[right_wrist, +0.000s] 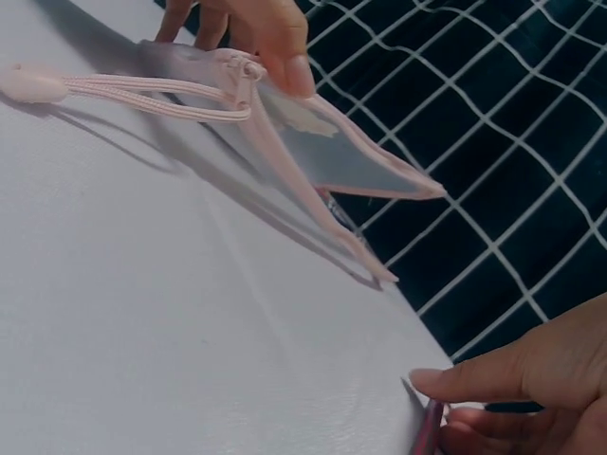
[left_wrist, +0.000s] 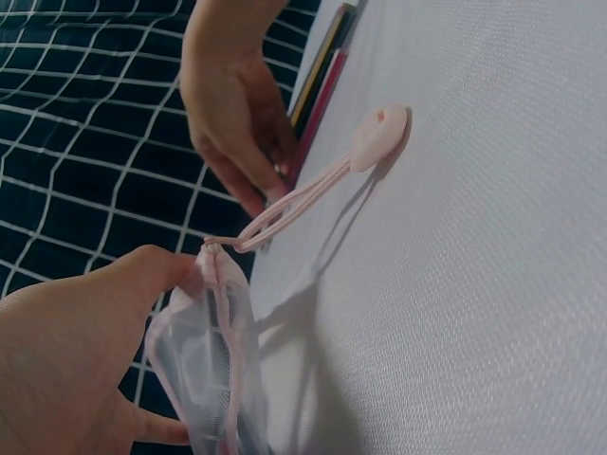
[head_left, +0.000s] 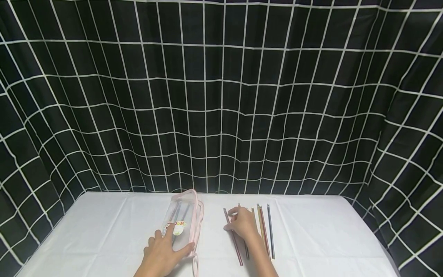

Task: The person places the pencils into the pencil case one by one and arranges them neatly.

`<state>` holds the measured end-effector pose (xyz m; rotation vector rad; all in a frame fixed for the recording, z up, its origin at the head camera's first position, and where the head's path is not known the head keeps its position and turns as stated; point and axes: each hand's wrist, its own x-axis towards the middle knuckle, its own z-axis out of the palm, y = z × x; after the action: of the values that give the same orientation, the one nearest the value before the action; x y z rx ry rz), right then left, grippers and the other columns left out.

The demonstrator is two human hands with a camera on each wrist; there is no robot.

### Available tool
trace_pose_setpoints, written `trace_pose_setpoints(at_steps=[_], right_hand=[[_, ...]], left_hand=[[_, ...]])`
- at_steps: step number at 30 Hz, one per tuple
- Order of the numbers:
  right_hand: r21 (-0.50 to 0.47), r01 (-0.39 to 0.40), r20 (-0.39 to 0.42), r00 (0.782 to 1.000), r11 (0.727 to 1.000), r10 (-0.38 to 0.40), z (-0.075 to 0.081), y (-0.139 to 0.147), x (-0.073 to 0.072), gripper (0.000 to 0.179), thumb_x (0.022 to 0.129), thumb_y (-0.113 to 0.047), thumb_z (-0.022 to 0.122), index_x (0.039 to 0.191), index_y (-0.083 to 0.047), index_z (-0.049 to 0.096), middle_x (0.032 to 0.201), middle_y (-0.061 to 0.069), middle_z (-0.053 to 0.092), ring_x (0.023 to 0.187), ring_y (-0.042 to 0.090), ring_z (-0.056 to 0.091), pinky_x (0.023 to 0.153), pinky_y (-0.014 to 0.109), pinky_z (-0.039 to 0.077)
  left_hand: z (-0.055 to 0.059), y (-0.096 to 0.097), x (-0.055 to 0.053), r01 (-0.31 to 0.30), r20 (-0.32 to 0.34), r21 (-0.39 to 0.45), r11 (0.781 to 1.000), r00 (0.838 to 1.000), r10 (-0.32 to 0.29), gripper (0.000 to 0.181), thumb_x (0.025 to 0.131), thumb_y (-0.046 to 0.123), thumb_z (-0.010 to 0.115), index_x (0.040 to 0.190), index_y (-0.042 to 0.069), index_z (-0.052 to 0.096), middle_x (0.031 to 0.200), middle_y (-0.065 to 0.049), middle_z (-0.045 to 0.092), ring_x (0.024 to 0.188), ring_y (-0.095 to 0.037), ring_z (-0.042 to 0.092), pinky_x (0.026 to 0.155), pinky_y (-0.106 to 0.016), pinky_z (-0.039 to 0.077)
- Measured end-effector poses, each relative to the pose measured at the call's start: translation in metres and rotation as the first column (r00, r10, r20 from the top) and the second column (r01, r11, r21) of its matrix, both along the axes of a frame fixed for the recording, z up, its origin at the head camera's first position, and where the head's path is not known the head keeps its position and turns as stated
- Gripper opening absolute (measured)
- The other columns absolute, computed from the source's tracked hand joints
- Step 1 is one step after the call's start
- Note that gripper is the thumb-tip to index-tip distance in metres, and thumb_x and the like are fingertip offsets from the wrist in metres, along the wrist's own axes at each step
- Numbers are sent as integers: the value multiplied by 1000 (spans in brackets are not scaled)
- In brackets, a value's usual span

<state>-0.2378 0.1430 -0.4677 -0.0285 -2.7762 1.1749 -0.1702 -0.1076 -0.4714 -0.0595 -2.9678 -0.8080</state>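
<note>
A see-through pencil case with pink trim lies at the left middle of the table, several pencils showing through it. My left hand holds it, thumb on the pink zip edge and fingers over the clear side near a colourful label. In the right wrist view, the far end of the case gapes open. Right of the case, my right hand pinches a reddish pencil, the leftmost of a loose row. Its thumb and fingers meet about the pencil's upper part.
Several more pencils lie roughly parallel under and beside the right hand, with a dark blue one outermost. A pink cord with a toggle trails from the case onto the white tablecloth. A black checked curtain hangs behind the table.
</note>
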Motion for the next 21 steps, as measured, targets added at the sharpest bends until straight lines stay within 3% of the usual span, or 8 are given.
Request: trace_pose_setpoints(at_steps=[21], right_hand=[[-56,-26,36,999,998,28,-4,1,-2,43,76,0,87,115,9,74,74,6,69,61,13,63,58,27,52]], left_hand=[[1,1,1,4,-6,-14,1000,1000,-4,93,84,67,74,146,3,54,109,-28,57,99,-45,59,78,-67,50]])
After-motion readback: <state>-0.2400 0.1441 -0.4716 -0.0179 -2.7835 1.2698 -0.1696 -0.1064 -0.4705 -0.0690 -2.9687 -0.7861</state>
